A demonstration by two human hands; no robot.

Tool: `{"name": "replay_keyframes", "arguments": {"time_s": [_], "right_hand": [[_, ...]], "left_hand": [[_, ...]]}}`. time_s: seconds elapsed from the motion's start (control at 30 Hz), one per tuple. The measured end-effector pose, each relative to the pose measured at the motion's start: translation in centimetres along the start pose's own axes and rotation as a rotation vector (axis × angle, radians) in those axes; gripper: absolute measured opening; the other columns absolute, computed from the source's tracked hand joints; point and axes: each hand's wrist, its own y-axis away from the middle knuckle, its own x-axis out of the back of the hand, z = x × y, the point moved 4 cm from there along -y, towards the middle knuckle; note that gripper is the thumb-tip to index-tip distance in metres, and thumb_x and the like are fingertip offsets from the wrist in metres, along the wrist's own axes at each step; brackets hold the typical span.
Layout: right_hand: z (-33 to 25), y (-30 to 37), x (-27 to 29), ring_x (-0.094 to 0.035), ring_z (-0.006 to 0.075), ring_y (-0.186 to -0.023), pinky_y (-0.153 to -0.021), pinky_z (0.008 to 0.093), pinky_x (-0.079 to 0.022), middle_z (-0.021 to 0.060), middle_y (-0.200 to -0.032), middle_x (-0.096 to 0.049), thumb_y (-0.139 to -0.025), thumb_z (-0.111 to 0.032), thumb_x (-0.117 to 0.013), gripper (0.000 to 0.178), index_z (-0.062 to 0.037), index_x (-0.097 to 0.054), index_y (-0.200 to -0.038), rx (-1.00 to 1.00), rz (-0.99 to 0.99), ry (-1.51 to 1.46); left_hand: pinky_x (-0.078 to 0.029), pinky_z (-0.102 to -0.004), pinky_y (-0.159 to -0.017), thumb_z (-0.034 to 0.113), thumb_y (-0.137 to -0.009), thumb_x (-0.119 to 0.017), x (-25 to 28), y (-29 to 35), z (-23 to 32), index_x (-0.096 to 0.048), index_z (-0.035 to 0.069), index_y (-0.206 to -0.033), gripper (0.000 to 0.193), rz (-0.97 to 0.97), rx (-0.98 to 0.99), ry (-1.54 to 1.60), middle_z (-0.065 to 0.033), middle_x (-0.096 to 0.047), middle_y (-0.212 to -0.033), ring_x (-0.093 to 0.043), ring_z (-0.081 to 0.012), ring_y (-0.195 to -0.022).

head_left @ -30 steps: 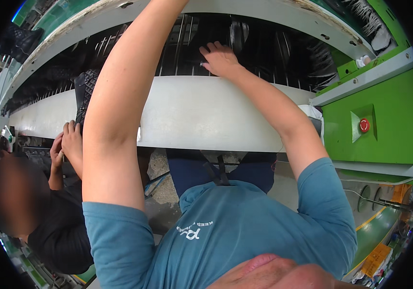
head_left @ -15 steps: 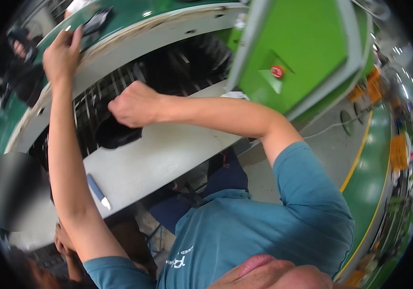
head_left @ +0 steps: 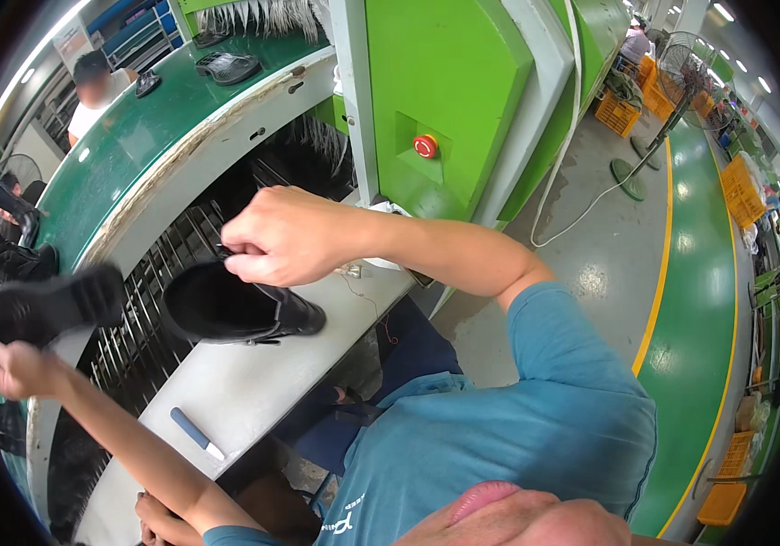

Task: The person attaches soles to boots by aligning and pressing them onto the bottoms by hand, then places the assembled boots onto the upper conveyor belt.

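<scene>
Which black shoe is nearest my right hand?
The shoe over the white ledge: your right hand is at its top edge, while the shoes on the green belt lie well away.

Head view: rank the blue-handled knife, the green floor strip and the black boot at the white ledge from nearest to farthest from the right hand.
1. Black boot: directly at the right hand.
2. Blue-handled knife: on the white ledge, lower left.
3. Green floor strip: far off to the right, past the grey floor.
</scene>
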Motion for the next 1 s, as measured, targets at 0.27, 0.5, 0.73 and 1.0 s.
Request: {"name": "replay_keyframes", "arguments": {"time_s": [0.27, 0.5, 0.73, 1.0], "right_hand": [[0.0, 4.4, 0.3, -0.066, 0.016, -0.058, -0.058, 0.0337, -0.051, 0.0078, -0.066, -0.068, -0.109, -0.03, -0.071, 0.04, -0.0013, -0.064, -0.082, -0.2, -0.02, -0.315], [0.4, 4.9, -2.8, -0.062, 0.011, -0.06, -0.058, 0.0306, -0.052, 0.0014, -0.065, -0.058, -0.122, -0.049, -0.046, 0.058, -0.007, -0.057, -0.084, -0.325, -0.066, -0.842], [-0.1, 4.4, -5.2, -0.056, 0.0105, -0.057, -0.056, 0.0303, -0.051, 0.0005, -0.065, -0.055, -0.121, -0.044, -0.052, 0.05, -0.0073, -0.058, -0.088, -0.341, 0.0, -1.085], [-0.2, 4.7, -5.1, -0.05, 0.0071, -0.059, -0.055, 0.0268, -0.047, -0.0034, -0.07, -0.052, -0.12, -0.037, -0.057, 0.041, -0.0109, -0.057, -0.089, -0.415, 0.085, -1.259]], "left_hand": [[-0.049, -0.0314, -0.105, 0.013, -0.11, -0.065, 8.9, 22.5, -4.0, -0.074, 0.002, -0.114, 0.015, -0.822, 0.526, -0.141, -0.0041, -0.071, -0.112, -0.066, -0.0168, -0.11], [-0.045, -0.0381, -0.122, -0.011, -0.103, -0.05, 9.0, 31.2, -2.2, -0.061, -0.003, -0.153, 0.052, -1.264, 0.465, -0.297, -0.0159, -0.067, -0.15, -0.063, -0.0257, -0.141], [-0.049, -0.044, -0.118, 0.003, -0.104, -0.06, -3.6, 20.3, 16.5, -0.068, -0.006, -0.139, 0.036, -1.355, 0.241, 0.272, -0.0211, -0.072, -0.139, -0.068, -0.0312, -0.134], [-0.058, -0.039, -0.088, -0.01, -0.082, -0.08, -8.8, 20.7, 19.9, -0.077, -0.001, -0.102, 0.022, -1.602, 0.028, 0.192, -0.0141, -0.077, -0.1, -0.075, -0.0314, -0.094]]}}
